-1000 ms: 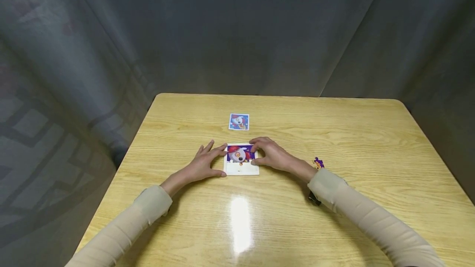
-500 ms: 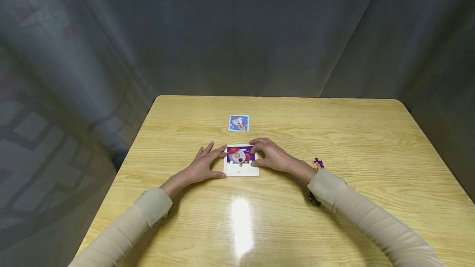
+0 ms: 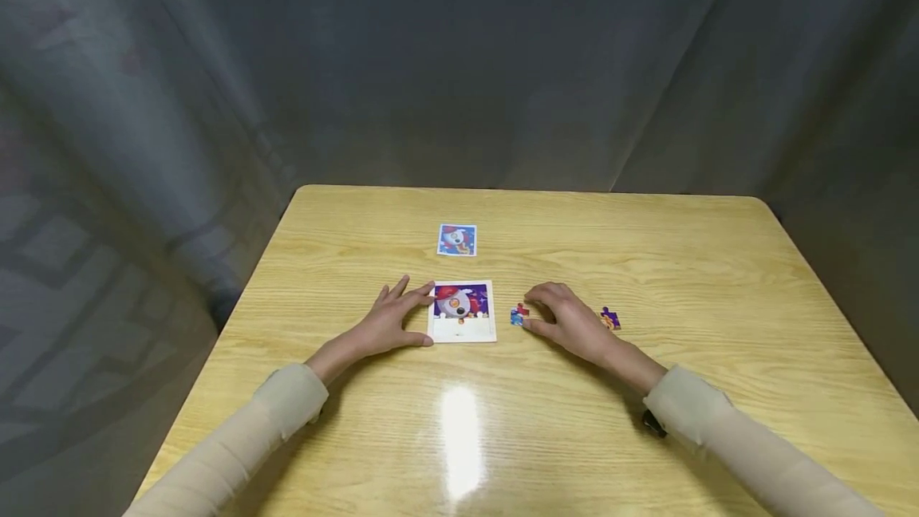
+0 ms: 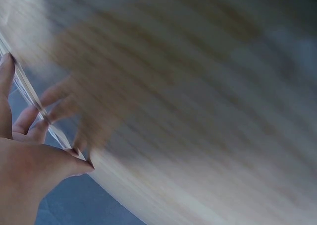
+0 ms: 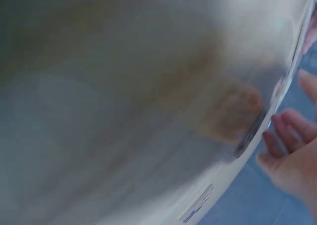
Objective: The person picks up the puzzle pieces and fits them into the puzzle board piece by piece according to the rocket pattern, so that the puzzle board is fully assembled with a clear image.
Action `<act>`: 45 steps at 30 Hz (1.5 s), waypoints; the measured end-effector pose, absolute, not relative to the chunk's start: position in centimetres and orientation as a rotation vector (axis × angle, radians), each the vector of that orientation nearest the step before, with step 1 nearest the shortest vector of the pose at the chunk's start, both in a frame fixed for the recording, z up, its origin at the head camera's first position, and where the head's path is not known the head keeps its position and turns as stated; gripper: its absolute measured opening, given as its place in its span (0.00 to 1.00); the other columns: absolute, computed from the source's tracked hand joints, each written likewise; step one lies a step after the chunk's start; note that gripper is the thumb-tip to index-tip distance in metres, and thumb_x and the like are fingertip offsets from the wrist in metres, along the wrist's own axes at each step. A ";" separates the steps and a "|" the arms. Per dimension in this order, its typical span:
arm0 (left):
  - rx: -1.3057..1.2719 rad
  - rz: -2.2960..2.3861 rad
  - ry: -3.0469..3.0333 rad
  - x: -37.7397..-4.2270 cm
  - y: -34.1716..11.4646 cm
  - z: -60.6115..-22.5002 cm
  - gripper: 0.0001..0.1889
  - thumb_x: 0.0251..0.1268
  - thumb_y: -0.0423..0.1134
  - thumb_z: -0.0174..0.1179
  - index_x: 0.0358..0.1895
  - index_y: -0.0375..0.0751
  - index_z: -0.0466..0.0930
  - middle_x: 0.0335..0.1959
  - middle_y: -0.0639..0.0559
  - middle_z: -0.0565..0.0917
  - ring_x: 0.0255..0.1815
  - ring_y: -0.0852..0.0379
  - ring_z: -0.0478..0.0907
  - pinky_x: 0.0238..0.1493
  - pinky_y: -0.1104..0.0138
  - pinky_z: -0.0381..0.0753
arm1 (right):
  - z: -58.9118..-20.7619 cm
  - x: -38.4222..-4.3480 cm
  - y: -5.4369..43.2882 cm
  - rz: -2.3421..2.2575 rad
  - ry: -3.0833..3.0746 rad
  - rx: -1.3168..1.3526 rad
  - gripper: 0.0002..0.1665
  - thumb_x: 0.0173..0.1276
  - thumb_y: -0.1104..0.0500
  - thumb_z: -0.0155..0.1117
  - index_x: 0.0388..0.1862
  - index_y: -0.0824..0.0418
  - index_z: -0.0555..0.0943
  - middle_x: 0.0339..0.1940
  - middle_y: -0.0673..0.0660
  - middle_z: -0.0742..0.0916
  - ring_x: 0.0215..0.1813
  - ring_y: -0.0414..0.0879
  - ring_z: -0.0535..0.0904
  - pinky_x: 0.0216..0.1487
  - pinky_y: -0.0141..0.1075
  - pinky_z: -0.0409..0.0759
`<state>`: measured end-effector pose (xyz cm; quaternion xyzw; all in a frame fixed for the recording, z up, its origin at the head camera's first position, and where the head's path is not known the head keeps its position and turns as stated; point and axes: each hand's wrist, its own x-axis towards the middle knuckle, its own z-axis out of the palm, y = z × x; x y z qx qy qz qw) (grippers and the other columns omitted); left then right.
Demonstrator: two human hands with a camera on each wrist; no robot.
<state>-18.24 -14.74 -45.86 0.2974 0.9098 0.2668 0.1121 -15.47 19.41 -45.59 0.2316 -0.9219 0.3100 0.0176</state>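
Observation:
The jigsaw puzzle board (image 3: 463, 331) lies flat on the table, its upper part filled with a purple, red and white picture and its lower strip bare white. My left hand (image 3: 376, 327) rests at the board's left edge, thumb and fingers spread, fingertips touching it. To the right of the board, my right hand (image 3: 570, 327) hovers around a blue and red puzzle piece (image 3: 517, 316) with thumb and fingers apart. In the right wrist view, the right fingers (image 5: 290, 128) stand loosely bent with a gap between them.
A purple and orange puzzle piece (image 3: 610, 317) lies beyond the right hand, partly hidden by it. Behind the board is a small picture card (image 3: 456, 240) with a similar image. Grey curtains (image 3: 459, 62) hang behind the wooden table (image 3: 682, 262).
My right hand has left the board's right side and moved right, uncovering the blue and red puzzle piece. The left hand keeps its place on the board's left edge.

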 end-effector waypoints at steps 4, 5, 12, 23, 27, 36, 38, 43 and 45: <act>0.872 0.790 2.673 -18.3 -14.9 -46.0 0.37 0.52 0.53 0.70 0.65 0.43 0.71 0.75 0.50 0.59 0.77 0.37 0.39 0.71 0.38 0.34 | -46.1 -14.7 19.3 0.840 -2.866 0.693 0.32 0.60 0.50 0.72 0.56 0.70 0.78 0.58 0.64 0.79 0.63 0.59 0.69 0.64 0.52 0.70; 0.873 0.791 2.672 -18.3 -14.9 -46.0 0.37 0.53 0.53 0.70 0.65 0.43 0.71 0.75 0.50 0.58 0.77 0.37 0.39 0.71 0.38 0.34 | -46.2 -14.7 19.2 0.828 -2.866 0.691 0.34 0.59 0.49 0.73 0.57 0.71 0.77 0.58 0.65 0.78 0.63 0.59 0.68 0.64 0.53 0.70; 0.856 0.782 2.655 -18.3 -14.8 -46.3 0.37 0.53 0.54 0.70 0.65 0.43 0.71 0.76 0.50 0.57 0.77 0.38 0.38 0.71 0.39 0.33 | -46.4 -14.9 18.6 0.856 -2.850 0.709 0.35 0.55 0.49 0.75 0.55 0.70 0.79 0.58 0.66 0.77 0.64 0.61 0.66 0.64 0.54 0.68; 0.899 0.757 2.682 -18.4 -14.7 -45.7 0.37 0.53 0.53 0.70 0.65 0.42 0.71 0.75 0.48 0.59 0.76 0.36 0.40 0.71 0.38 0.34 | -46.4 -15.6 18.2 0.913 -2.805 0.705 0.24 0.54 0.54 0.76 0.47 0.66 0.82 0.55 0.65 0.78 0.62 0.64 0.67 0.63 0.58 0.67; 0.900 0.768 2.674 -18.3 -14.7 -45.5 0.37 0.52 0.53 0.70 0.65 0.41 0.71 0.75 0.47 0.59 0.76 0.35 0.40 0.71 0.38 0.34 | -46.4 -15.8 18.0 0.961 -2.811 0.693 0.23 0.53 0.56 0.77 0.44 0.66 0.82 0.56 0.64 0.78 0.62 0.63 0.66 0.64 0.58 0.66; 0.902 0.796 2.680 -18.3 -14.9 -46.1 0.37 0.51 0.52 0.71 0.65 0.40 0.71 0.74 0.45 0.60 0.76 0.33 0.41 0.70 0.36 0.35 | -46.4 -16.0 17.9 0.880 -2.798 0.756 0.23 0.51 0.52 0.78 0.40 0.66 0.83 0.53 0.61 0.81 0.58 0.58 0.70 0.62 0.55 0.68; 0.889 0.797 2.671 -18.3 -14.9 -46.1 0.37 0.52 0.53 0.71 0.65 0.41 0.71 0.75 0.47 0.59 0.76 0.35 0.40 0.70 0.37 0.34 | -46.4 -16.0 17.9 0.837 -2.784 0.784 0.24 0.51 0.51 0.78 0.40 0.65 0.83 0.52 0.60 0.81 0.57 0.56 0.71 0.60 0.54 0.70; 0.869 0.793 2.661 -18.2 -14.8 -45.9 0.37 0.52 0.53 0.70 0.65 0.43 0.71 0.76 0.50 0.58 0.77 0.37 0.39 0.71 0.38 0.33 | -46.3 -16.1 17.9 0.733 -2.732 0.851 0.25 0.50 0.50 0.78 0.41 0.64 0.82 0.51 0.59 0.82 0.54 0.53 0.76 0.54 0.51 0.77; 0.867 0.783 2.665 -18.2 -14.8 -45.9 0.37 0.52 0.53 0.70 0.65 0.43 0.71 0.76 0.50 0.58 0.77 0.37 0.39 0.71 0.39 0.33 | -46.4 -16.1 17.9 0.700 -2.716 0.867 0.25 0.49 0.49 0.78 0.42 0.62 0.82 0.51 0.58 0.82 0.52 0.53 0.78 0.51 0.50 0.78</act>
